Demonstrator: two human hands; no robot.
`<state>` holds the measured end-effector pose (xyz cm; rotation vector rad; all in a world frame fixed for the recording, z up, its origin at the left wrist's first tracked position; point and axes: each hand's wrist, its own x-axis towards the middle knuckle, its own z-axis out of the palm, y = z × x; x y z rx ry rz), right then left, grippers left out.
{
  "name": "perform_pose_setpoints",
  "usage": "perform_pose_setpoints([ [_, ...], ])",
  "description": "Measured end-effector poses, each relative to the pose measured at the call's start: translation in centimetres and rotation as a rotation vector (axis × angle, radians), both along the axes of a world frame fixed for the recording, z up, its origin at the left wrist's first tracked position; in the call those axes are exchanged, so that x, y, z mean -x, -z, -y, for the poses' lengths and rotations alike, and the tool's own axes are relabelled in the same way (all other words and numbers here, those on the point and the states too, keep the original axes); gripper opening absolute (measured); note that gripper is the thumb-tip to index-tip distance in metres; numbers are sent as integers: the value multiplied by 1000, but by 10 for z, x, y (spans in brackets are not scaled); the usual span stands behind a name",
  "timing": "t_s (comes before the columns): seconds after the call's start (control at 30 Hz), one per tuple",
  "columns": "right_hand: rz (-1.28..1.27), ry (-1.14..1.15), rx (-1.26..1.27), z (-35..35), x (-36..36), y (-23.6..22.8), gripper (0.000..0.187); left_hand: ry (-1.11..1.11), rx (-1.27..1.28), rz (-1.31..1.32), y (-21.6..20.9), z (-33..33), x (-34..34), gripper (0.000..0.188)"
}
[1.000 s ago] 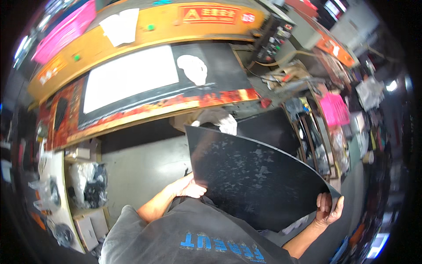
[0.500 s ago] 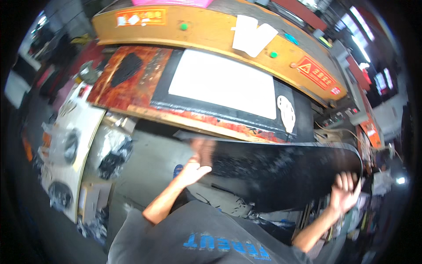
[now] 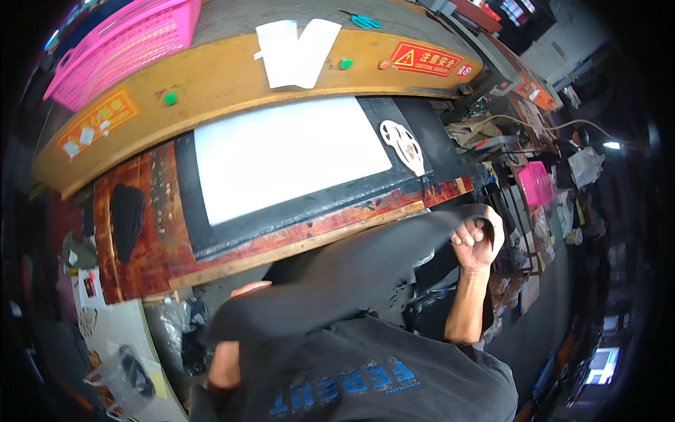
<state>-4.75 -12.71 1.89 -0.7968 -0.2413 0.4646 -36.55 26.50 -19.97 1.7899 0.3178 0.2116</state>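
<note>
A dark, flexible sheet (image 3: 337, 271) is held in front of my body, blurred by motion, and it bends between my hands. My right hand (image 3: 478, 243) is closed round its right end, fingers curled over the edge. The left end drapes over my left hand (image 3: 251, 288); only some fingertips and the wrist show, and the sheet hides the rest. Just beyond, a white board (image 3: 292, 158) lies on a black slab (image 3: 188, 204) on the worn red-brown bench (image 3: 158, 232). Beside the board rests a cream pattern piece with holes (image 3: 404, 146).
A yellow machine beam (image 3: 225, 77) with green buttons spans the far side. On top are white paper pieces (image 3: 299, 53), teal-handled scissors (image 3: 362, 20) and a pink basket (image 3: 130, 49). A black scrap (image 3: 126, 221) lies on the bench's left; a side table (image 3: 116, 327) stands near left.
My view has swung to the right. The sheet, earlier stretched out to the right, is now across my front and bent. My left hand has gone mostly behind it; my right hand has risen.
</note>
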Motion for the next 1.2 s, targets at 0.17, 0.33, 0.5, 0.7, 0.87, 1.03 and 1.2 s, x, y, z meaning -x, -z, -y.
perform_pose_setpoints([
  [0.17, 187, -215, 119, -62, -83, -16, 47, -527, 185, -141, 2, -39, -39, 31],
  [0.33, 155, -114, 591, -201, -209, 73, 76, -689, 504, -207, 11, -115, -140, 47],
  [0.5, 1227, -353, 1255, -238, -144, 231, 76, -878, 558, -335, 15, -128, -191, 41],
  [0.7, 1625, -158, 1401, -307, -161, 278, 73, -973, 202, -514, 12, -136, -205, 54],
  [0.87, 1553, -121, 1533, -380, -204, 240, 62, -1010, -570, -433, 7, -132, -128, 36],
  [1.03, 1726, -407, 1477, -358, -80, 256, 70, -658, -909, -477, 55, -98, -41, 32],
  [1.2, 1758, -231, 1371, -349, -80, 293, 68, -769, -981, -303, 95, -88, -32, 32],
])
